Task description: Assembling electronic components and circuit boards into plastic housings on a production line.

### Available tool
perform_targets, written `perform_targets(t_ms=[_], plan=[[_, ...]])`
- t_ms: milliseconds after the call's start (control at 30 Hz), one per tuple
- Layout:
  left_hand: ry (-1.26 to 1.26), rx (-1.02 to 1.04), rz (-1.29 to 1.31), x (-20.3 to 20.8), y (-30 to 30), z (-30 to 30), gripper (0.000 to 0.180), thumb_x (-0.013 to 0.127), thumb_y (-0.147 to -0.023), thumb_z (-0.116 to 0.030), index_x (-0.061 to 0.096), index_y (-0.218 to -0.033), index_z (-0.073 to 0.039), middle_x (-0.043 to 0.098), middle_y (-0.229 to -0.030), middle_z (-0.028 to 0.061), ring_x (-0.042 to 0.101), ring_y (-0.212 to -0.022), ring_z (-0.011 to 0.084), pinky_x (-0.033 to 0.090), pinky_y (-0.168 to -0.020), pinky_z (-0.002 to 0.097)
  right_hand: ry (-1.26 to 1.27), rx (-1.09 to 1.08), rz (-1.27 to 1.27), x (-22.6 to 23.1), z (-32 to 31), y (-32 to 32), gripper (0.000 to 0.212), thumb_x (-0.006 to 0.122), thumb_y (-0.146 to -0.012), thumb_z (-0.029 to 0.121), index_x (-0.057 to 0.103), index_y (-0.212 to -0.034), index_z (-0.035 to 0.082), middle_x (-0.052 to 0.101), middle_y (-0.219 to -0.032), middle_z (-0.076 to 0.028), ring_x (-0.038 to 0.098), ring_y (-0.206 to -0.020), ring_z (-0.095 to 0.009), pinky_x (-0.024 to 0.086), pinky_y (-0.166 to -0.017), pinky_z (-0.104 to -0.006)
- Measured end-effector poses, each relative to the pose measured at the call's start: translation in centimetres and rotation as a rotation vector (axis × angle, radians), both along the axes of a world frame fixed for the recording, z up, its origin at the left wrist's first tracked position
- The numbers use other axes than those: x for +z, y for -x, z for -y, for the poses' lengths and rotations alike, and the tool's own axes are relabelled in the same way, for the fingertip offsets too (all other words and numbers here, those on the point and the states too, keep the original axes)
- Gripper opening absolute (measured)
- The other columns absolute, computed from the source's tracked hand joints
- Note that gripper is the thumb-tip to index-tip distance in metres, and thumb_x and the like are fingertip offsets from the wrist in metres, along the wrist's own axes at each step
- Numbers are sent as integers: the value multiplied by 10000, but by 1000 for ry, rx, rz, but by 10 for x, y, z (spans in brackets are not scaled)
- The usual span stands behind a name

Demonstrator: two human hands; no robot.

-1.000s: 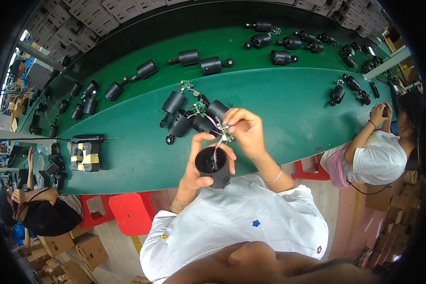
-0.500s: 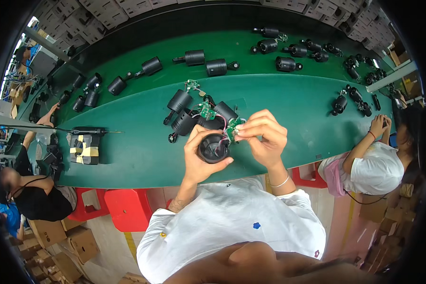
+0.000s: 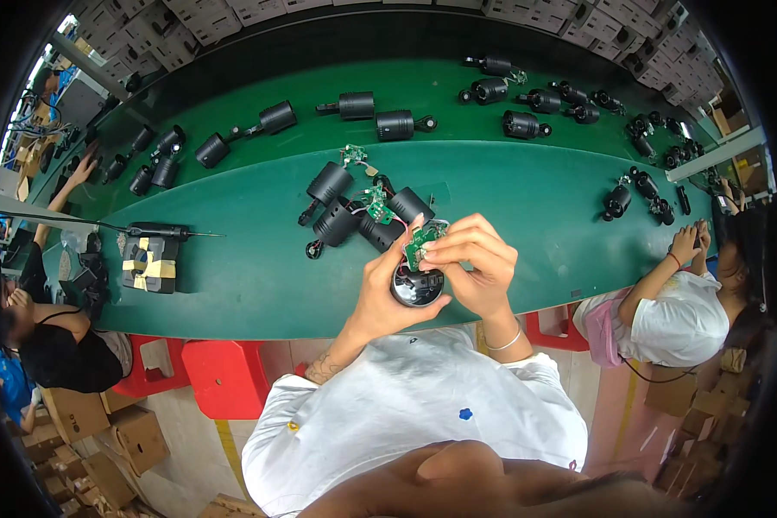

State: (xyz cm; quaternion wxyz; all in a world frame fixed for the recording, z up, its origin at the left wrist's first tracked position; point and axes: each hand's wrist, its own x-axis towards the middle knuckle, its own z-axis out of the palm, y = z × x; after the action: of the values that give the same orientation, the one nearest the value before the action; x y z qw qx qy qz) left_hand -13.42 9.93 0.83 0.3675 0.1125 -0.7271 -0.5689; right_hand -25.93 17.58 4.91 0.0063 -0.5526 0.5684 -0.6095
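Note:
My left hand (image 3: 384,293) wraps round a black cylindrical housing (image 3: 417,287), its round end turned up toward me. Between the fingertips of my right hand (image 3: 476,263) is a green circuit board (image 3: 420,248), held just above that end of the housing. Fingers partly cover the board, and the wires behind it barely show. Just beyond my hands lies a group of black cylinders (image 3: 330,183) on the green worktable (image 3: 259,285). Two more circuit boards, one in the middle of the group (image 3: 375,204) and one at its far end (image 3: 352,154), hang on wires.
To the left, an electric screwdriver (image 3: 160,230) rests by a black block with yellow tape (image 3: 149,266). More black cylinders (image 3: 395,124) line the green strip at the back. A co-worker (image 3: 678,302) sits at the right, another (image 3: 60,345) at the left. Red stools (image 3: 224,378) stand along the near edge.
The housing has moved right and tilted, and the circuit board has come over its end. At the left, a co-worker's hand has shifted along the back strip.

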Motion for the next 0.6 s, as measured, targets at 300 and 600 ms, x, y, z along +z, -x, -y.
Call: perform_targets(t_ms=[300, 600], plan=[[48, -5, -240, -24, 2, -5, 1050, 869, -554, -76, 347, -1465, -40, 603, -1214, 176, 635, -953, 278, 524, -800, 352, 30, 22, 40, 2, 0, 3, 167, 774, -611, -62, 715, -720, 51, 700, -768, -34, 565, -718, -155, 482, -683, -260], [43, 121, -236, -25, 7, -9, 985, 868, -574, -105, 391, -1432, -24, 596, -1114, 143, 606, -902, 262, 507, -759, 342, 73, -88, -7, 2, -1, 7, 164, 750, -634, -65, 722, -738, 59, 711, -802, -29, 571, -726, -157, 491, -691, -263]])
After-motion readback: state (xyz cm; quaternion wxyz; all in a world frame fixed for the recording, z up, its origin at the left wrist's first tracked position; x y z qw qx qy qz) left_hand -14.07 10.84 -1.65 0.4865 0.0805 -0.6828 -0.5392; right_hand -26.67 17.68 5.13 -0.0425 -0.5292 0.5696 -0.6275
